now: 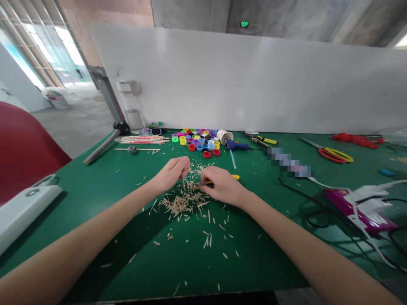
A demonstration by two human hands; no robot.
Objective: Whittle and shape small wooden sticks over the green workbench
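Observation:
Over a heap of pale wood shavings (182,202), my left hand (172,173) is closed in a pinch, with the tip of a thin wooden stick (183,183) poking out below the fingers. My right hand (224,185) wraps round a yellow-handled utility knife (235,176), which lies crosswise in the grip. Its dark blade end points left, close to the stick and just above the shavings; whether it touches the stick I cannot tell. Most of the stick and the middle of the knife are hidden by the fingers.
Coloured bottle caps (200,142) crowd the back of the green table (143,262), beside a tipped white cup (225,136) and a blue glue gun (238,145). Wooden sticks (143,140) and a hammer (104,144) lie left. Scissors (333,154), pliers (256,139) and a purple power strip (359,212) with cables are right.

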